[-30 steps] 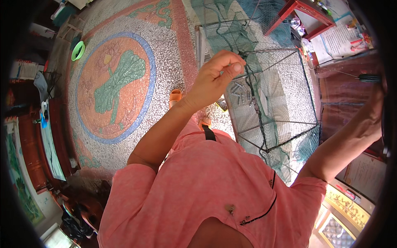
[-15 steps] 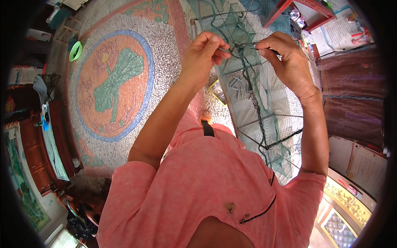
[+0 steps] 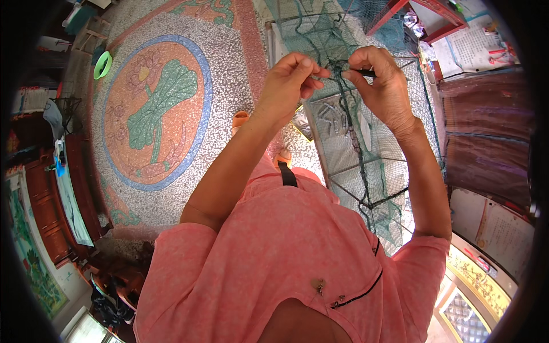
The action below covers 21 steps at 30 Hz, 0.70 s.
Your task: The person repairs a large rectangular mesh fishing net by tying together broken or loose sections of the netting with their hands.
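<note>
A long green net trap (image 3: 374, 166) with thin dark frame bars stretches away on my right, a dark cord (image 3: 355, 140) running along it. Over its far part, my left hand (image 3: 290, 86) pinches the green netting between thumb and fingers. Close on the other side of a bunched, knotted bit of mesh (image 3: 337, 66), my right hand (image 3: 380, 83) is closed around a slim black tool (image 3: 368, 73). The tool's exact kind is hidden by the fingers. Both sets of fingertips almost meet at the bunched mesh.
Under the netting lie several small grey pieces (image 3: 330, 118). A yellow-edged tray (image 3: 303, 123) is by my orange sandals (image 3: 283, 157). A red wooden frame (image 3: 434, 31) stands at the far right, a brown draped cover (image 3: 486, 126) to the right, and a green basin (image 3: 103, 66) far left.
My hands have come closer together, the right moving left and the left slightly right and down. More of the black tool shows in the right hand. Another orange sandal has come into view.
</note>
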{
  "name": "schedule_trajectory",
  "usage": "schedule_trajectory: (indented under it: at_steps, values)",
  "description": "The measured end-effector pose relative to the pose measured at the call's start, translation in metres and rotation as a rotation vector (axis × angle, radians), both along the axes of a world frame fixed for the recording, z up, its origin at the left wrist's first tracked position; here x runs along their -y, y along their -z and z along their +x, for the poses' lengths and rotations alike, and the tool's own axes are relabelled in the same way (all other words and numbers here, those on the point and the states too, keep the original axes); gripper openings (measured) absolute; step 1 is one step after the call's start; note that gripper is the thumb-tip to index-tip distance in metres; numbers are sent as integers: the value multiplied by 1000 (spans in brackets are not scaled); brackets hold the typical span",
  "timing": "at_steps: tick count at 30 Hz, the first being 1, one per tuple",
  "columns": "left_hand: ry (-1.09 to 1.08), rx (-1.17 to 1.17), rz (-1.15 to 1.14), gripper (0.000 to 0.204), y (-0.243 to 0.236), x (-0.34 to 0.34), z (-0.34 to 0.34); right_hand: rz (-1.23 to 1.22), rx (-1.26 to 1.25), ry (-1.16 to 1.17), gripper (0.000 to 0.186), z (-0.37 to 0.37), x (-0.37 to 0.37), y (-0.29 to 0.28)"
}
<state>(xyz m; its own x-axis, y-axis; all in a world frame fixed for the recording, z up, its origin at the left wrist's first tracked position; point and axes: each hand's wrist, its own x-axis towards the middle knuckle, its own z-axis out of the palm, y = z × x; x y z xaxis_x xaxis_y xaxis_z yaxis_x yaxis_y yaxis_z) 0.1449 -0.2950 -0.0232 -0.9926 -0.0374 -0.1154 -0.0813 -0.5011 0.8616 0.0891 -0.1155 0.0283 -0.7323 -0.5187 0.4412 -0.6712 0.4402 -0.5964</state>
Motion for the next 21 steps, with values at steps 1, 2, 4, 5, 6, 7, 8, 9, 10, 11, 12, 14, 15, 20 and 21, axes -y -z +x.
schedule_trajectory:
  at_steps: [1,2,4,5,6,7,8,9,10,11,12,14,15,20,21]
  values:
    - [5,9,45,19,2,-1,-1,7,-54,-22,22,0,0,2]
    - [10,17,89,17,6,0,-2,14,-109,-44,23,0,1,4]
    - [21,14,182,15,11,-1,-4,-116,-32,-62,20,5,9,5]
    - [32,4,231,14,13,-2,-5,-133,-65,-77,20,7,14,3]
    - [44,-6,280,13,15,-3,-6,-149,-99,-91,20,9,20,2]
    - [46,1,289,12,17,-4,-7,-171,-154,-106,17,8,27,10]
    - [41,6,296,11,20,-3,-8,-116,-162,-76,16,9,32,10]
    - [36,12,303,11,22,-3,-8,-61,-170,-45,15,10,35,10]
    - [35,9,320,10,24,-4,-9,-6,-178,-15,14,11,37,9]
    - [30,6,336,10,25,-4,-9,69,-175,1,14,10,39,6]
    - [25,3,352,10,26,-4,-9,205,-242,48,13,13,41,1]
    - [22,17,319,9,23,-4,-7,477,-377,147,12,21,49,-12]
    - [22,25,303,8,19,-5,-6,401,-411,112,11,22,53,-13]
    - [-125,-85,9,15,-5,-23,-5,-118,-422,-207,7,28,88,-25]
    - [-110,-139,-76,21,0,-22,-4,-164,-297,-188,7,29,91,-32]
